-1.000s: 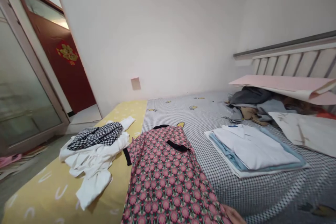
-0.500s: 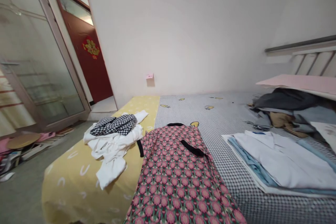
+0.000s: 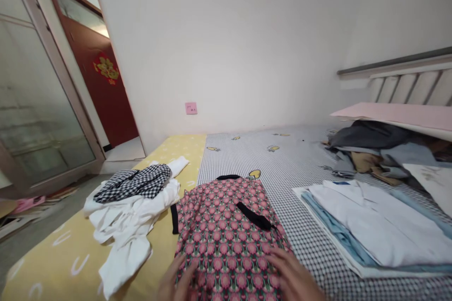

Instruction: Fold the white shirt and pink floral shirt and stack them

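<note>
A pink floral-patterned garment [image 3: 226, 235] with black collar and cuffs lies spread on the bed, its right sleeve folded inward over the body. My left hand [image 3: 177, 280] is at its lower left edge, fingers apart and slightly blurred. Over the lower right edge of the garment is my right hand [image 3: 291, 273], its fingers spread and pointing inward. Neither hand visibly grips the fabric; whether the fingertips touch it I cannot tell. The lower end of the garment runs out of view.
Rumpled white clothes [image 3: 132, 223] with a black-and-white checked cloth [image 3: 136, 182] lie to the left on the yellow sheet [image 3: 63, 254]. On the right are folded shirts [image 3: 374, 225] and a dark clothes pile [image 3: 374, 136] under a pink board [image 3: 399, 115]. A wall [image 3: 240, 47] stands behind.
Both my hands have come into view from below, over the garment's lower part. The view has shifted, so the bed's things appear further left.
</note>
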